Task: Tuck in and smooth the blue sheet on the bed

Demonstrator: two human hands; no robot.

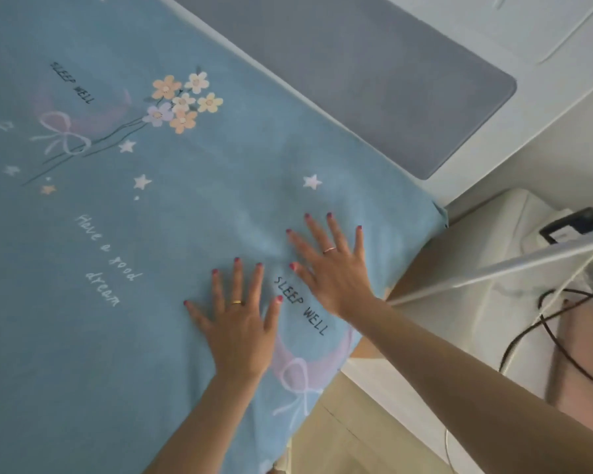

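Inspector: Near the sheet corner (pixel 437 213), both palms are pressed flat on the blue sheet (pixel 117 234), fingers spread, nothing gripped.

Assessor: Which hand is nearer?

Inspector: Right hand (pixel 332 268); left hand (pixel 240 330) is set farther back. Faint creases run cornerward.

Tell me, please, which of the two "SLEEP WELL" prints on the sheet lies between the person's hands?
The lower "SLEEP WELL" print, near the bed's corner, lies between the left hand and right hand. The other print sits far up the blue sheet, beside the flower bouquet.
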